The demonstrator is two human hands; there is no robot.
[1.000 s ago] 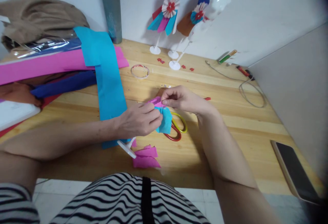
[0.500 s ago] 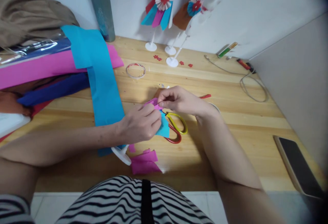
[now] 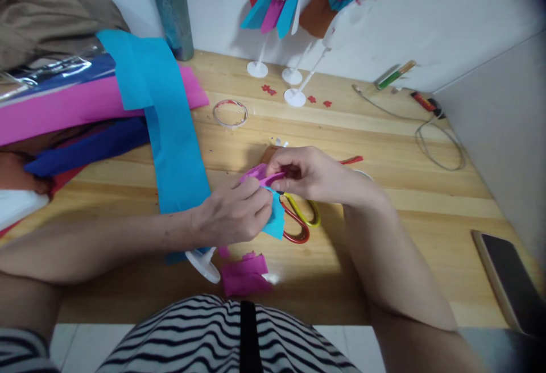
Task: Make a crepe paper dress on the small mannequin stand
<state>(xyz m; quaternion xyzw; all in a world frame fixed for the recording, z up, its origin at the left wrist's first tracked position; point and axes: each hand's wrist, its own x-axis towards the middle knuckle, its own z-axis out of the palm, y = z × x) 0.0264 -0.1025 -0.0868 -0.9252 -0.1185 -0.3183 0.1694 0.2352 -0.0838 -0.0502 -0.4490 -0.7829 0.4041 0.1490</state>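
Both hands meet over the middle of the table. My left hand (image 3: 236, 211) is closed around the lower side of a bunched pink crepe-paper strip (image 3: 255, 173). My right hand (image 3: 309, 174) pinches the strip's other end between thumb and fingers. A turquoise paper piece (image 3: 275, 219) hangs below the fingers. Beneath my left hand a white stand (image 3: 203, 266) lies tilted, its round base toward me; whether the hand grips its stem is hidden. Scissors (image 3: 301, 231) with one red and one yellow handle lie just under the hands, their blades covered.
Long turquoise paper (image 3: 174, 145) lies at left over pink and blue sheets. Pink scraps (image 3: 245, 275) lie near the front edge. A tape ring (image 3: 230, 114), red paper flowers (image 3: 268, 90) and decorated stands (image 3: 257, 69) are farther back. A phone (image 3: 507, 276) and a cable (image 3: 439, 145) are at right.
My right hand has drawn the pink strip's end out to the right, so more of it shows between the hands. The whole view has shifted slightly.
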